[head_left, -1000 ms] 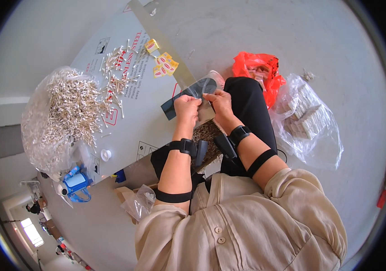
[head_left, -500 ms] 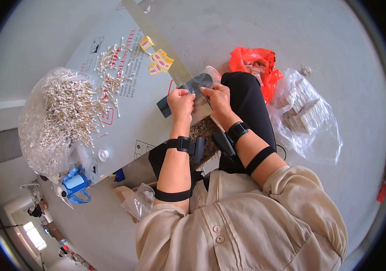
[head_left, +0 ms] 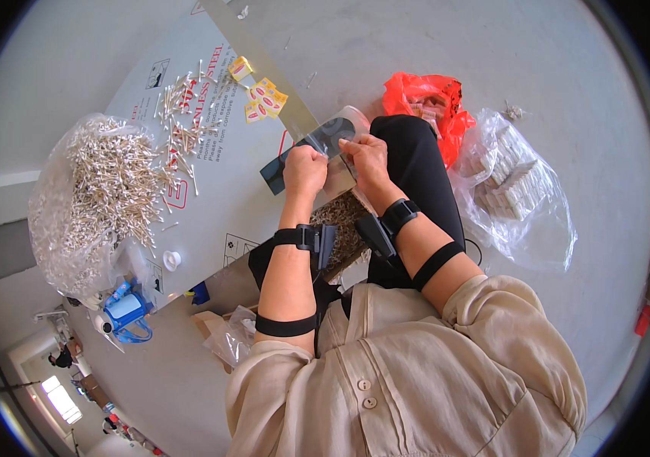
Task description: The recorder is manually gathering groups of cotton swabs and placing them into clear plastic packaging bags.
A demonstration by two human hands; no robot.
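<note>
facing inward, left hand (head_left: 304,170) and right hand (head_left: 369,160) grip clear plastic (head_left: 352,122).

Plastic film (head_left: 338,134): colourless, see-through. Flat strip (head_left: 272,177): dark blue-grey. Table sheet (head_left: 215,209): pale grey, red and black print. Cotton swabs (head_left: 116,179): mixed white and tan. Small packets (head_left: 266,101): yellow and white, red oval marks. Carrier bag (head_left: 458,129): bright red-orange. Wrapped bundles (head_left: 517,192): off-white. Container (head_left: 125,310): blue, paler panel. Shirt (head_left: 431,358): plain beige. Trousers (head_left: 410,167): plain black. Arm bands (head_left: 287,326): black. Floor (head_left: 568,99): plain grey.
</note>
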